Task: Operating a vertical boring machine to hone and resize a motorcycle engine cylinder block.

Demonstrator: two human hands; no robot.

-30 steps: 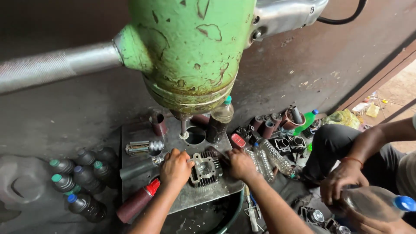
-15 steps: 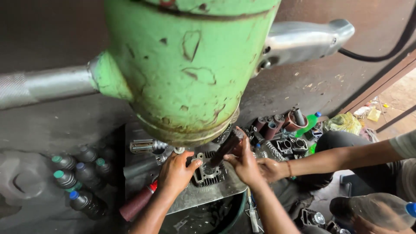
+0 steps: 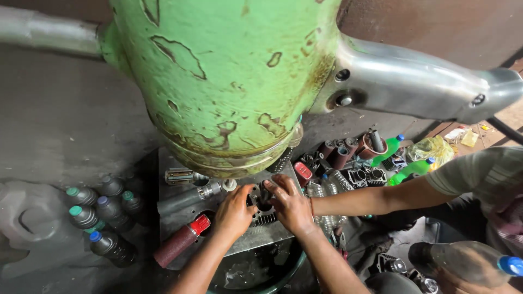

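I'm looking down past a big green-painted machine head with flaking paint (image 3: 229, 81), and it is filling the top of my view. Below it, both hands are working on a small finned grey metal cylinder block (image 3: 261, 209) that is sitting on the grey metal worktop (image 3: 180, 212) right under the machine.

My left hand (image 3: 235, 213) is cupping the left side of the block, fingers curled over its top edge, so that grip is closing on the part. My right hand (image 3: 291, 204) is lying over the right side, fingers bent down onto the block's top near its bore; that grip is pressing on the same part, though I cannot tell how far the fingers are wrapping round it.

Just left of my left hand a dark red cylinder with a bright red cap (image 3: 182, 240) is lying tilted on the worktop, and above it a grey metal shaft (image 3: 190, 196) is lying flat. Further left, dark plastic bottles with green and blue caps (image 3: 98, 215) are standing in a cluster on the floor.

From the right, another person's bare forearm (image 3: 381, 198) is reaching in towards my right wrist. Behind it, two green bottles with blue caps (image 3: 408, 166) are lying among dark metal parts.
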